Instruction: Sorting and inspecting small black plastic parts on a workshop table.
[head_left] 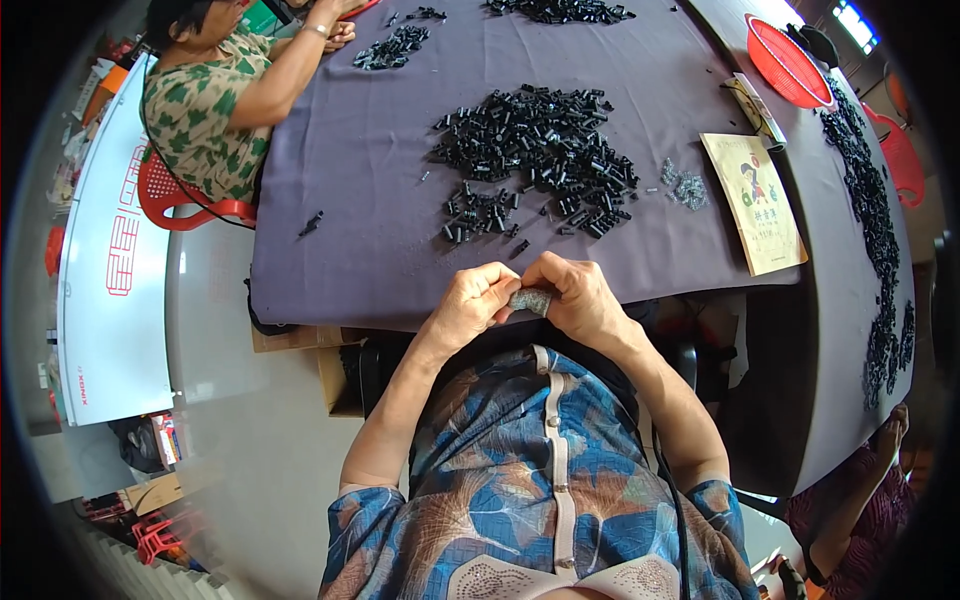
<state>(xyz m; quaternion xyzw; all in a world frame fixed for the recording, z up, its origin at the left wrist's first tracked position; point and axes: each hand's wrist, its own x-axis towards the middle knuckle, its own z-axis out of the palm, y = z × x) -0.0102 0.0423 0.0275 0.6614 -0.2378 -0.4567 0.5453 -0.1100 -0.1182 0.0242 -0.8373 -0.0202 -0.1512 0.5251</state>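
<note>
My left hand (pixel 478 299) and my right hand (pixel 580 300) meet at the table's near edge, in front of my body. The fingertips of both are pinched together, closed on something too small and hidden to make out. A grey speckled band (pixel 530 301) shows at the right hand's fingers, perhaps a wrap around one of them. Just beyond the hands, a large pile of small black cylindrical parts (pixel 540 140) lies on the grey tablecloth (pixel 340 230). A small heap of clear parts (pixel 685 186) lies to its right.
A yellowish booklet (pixel 752 205) lies at the right edge of the cloth. Beyond it are a red basket (pixel 785 62) and a long strip of black parts (pixel 868 190) on another table. A co-worker (pixel 215 110) sits at the far left; another person (pixel 850 510) is at the lower right.
</note>
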